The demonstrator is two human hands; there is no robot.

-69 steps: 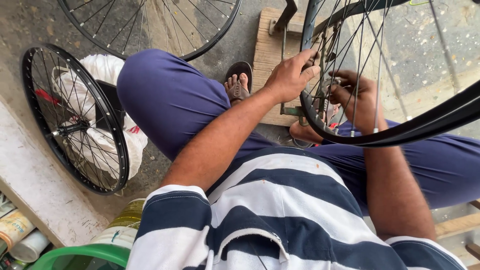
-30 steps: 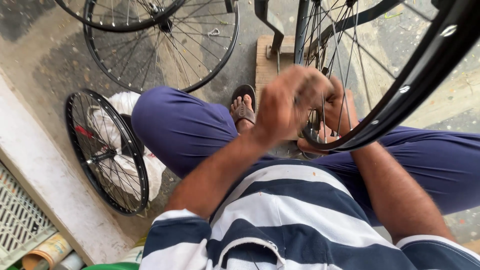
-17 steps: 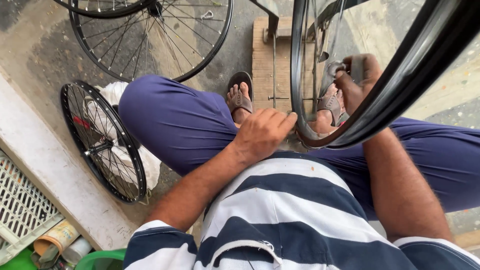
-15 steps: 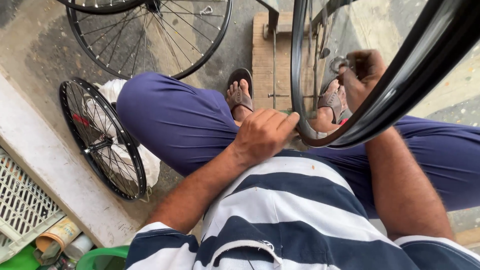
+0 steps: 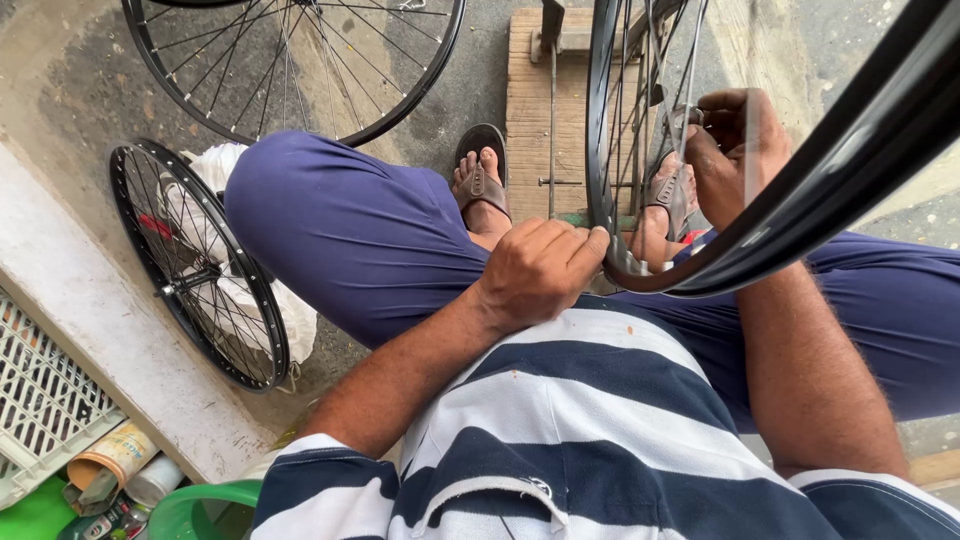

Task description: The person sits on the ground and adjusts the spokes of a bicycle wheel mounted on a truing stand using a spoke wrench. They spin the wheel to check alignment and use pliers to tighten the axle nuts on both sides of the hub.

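Both hands are on a black bicycle wheel (image 5: 640, 270) held upright between the person's knees. Left hand (image 5: 540, 270) is curled loosely, fingers bent, fingertips resting against the lower rim near the lap; it steadies the rim w/o wrapping fully round it. Right hand (image 5: 735, 150) is higher up, behind the spokes, fingers pinched shut on something small at a spoke; what it pinches is too small to tell. Wheel's rim sweeps from the lap up toward the top right corner, very close to the camera & blurred there.

View is straight down from the head. Person sits, wearing a navy-and-white striped shirt (image 5: 600, 440) & dark blue trousers (image 5: 340, 240), knees spread. Feet in brown sandals (image 5: 482, 185) rest by a wooden pallet (image 5: 530, 100) on the concrete ground, just beyond the wheel.

On the person's left side, a smaller black spoked wheel (image 5: 200, 270) leans upright against a white cloth bundle (image 5: 230, 170), just beside the left thigh. Farther out, at top, another larger wheel (image 5: 300, 70) lies on the ground, only partly in frame.

Bottom left corner: a pale concrete kerb (image 5: 110, 340), a white plastic crate (image 5: 40, 400), a green tub rim (image 5: 200, 505), & a few small cans & jars (image 5: 115, 460) clustered together.
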